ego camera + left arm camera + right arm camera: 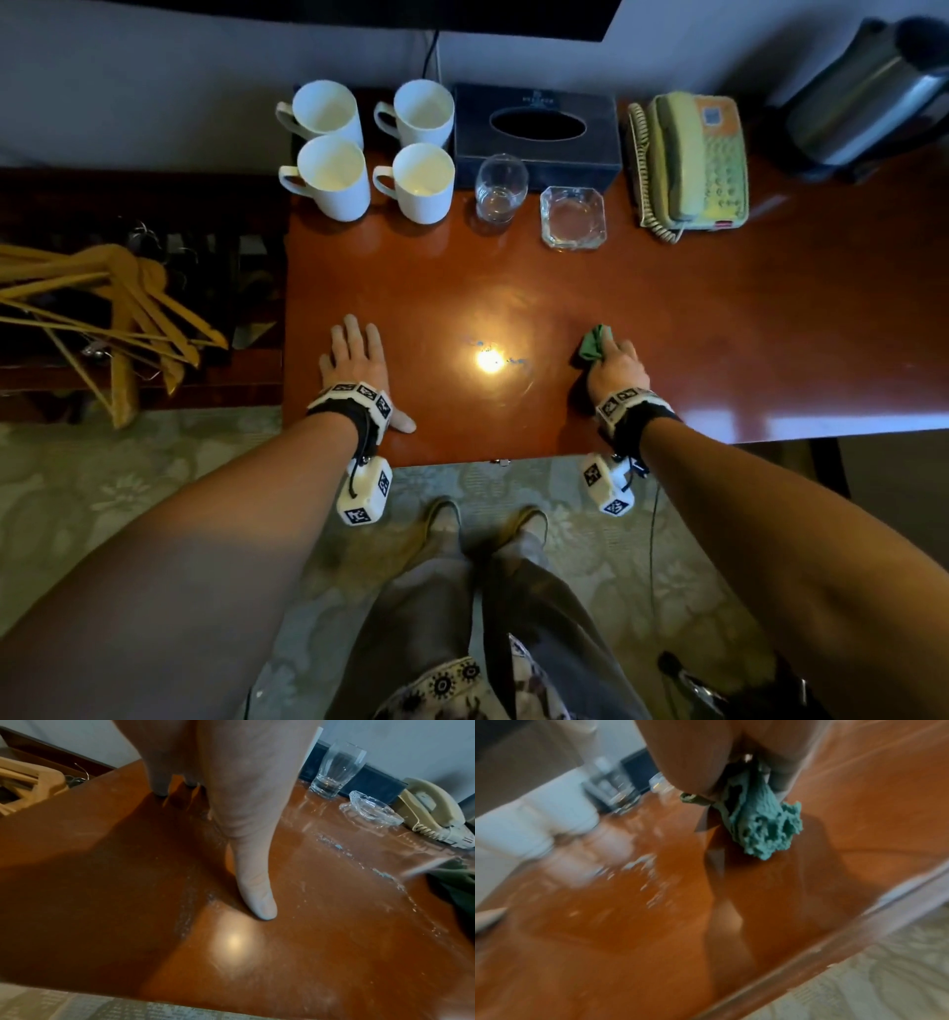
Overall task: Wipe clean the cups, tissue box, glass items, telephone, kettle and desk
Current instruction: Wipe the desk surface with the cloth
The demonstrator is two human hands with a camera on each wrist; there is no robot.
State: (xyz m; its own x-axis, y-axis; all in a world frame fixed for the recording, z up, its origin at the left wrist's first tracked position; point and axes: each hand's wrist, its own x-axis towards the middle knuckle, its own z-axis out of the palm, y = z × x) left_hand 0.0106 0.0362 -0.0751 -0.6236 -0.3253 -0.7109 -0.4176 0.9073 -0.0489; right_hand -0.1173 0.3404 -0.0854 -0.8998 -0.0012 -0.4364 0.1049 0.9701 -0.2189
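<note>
Head view: four white cups [375, 149]

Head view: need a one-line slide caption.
Left hand flat on the desk, right hand gripping a green cloth, before four white cups, glassware and telephone.

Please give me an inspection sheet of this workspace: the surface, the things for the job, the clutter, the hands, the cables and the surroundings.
Surface: glossy wooden desk, a lamp glare and pale specks near its middle.
Job's things: four white cups, dark tissue box, drinking glass, glass ashtray, telephone and kettle along the back; green cloth on the desk.
Clutter: nothing seen on the desk.
Hands: left hand flat on the desk; right hand grips the cloth.
Cables: coiled phone cord; a dark cable runs up the wall.
Surroundings: wooden hangers to the left; patterned carpet.
</note>
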